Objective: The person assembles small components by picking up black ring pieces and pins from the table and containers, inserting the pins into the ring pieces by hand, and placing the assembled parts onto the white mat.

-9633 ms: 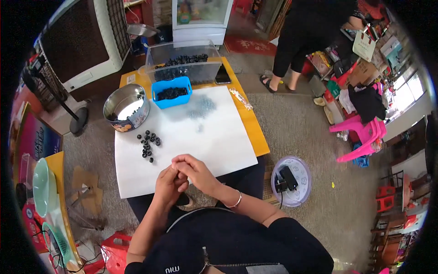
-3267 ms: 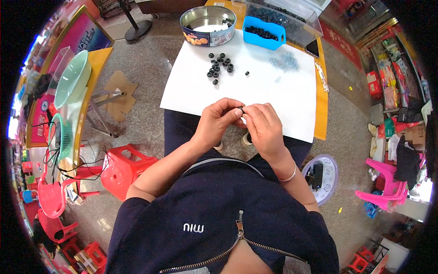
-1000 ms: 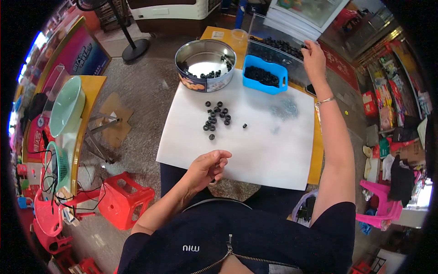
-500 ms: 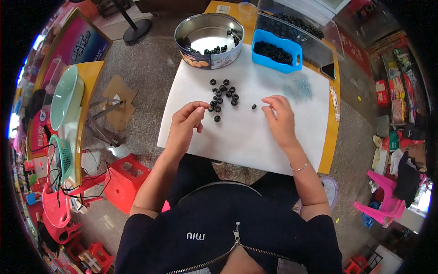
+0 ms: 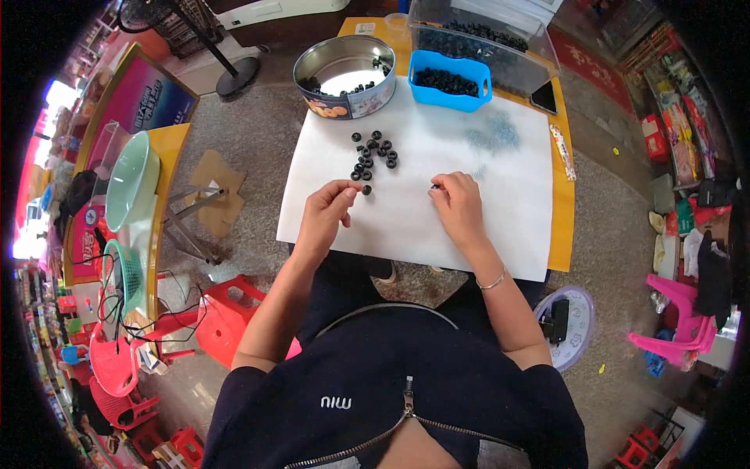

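Several black ring-shaped pieces (image 5: 367, 162) lie in a loose cluster on the white sheet (image 5: 422, 234). My left hand (image 5: 324, 219) is at the near left of them, thumb and forefinger pinched together close to a single black ring (image 5: 366, 190). Whether anything sits in that pinch is too small to tell. Over the right part of the sheet, my right hand (image 5: 459, 209) is closed, its thumb and forefinger on a small black cylindrical piece (image 5: 434, 187) that its fingertips partly cover.
At the back stand a round metal tin (image 5: 344, 109) with black pieces, a blue plastic basket (image 5: 449, 100) full of small black parts, and a clear bin (image 5: 516, 74) with more. A phone (image 5: 543, 97) lies by the right edge. Red stools (image 5: 223, 324) stand at left.
My right hand has moved down onto the small black piece that lay alone and closed its fingertips on it. My left hand stays beside the cluster. The whole view has shifted slightly.
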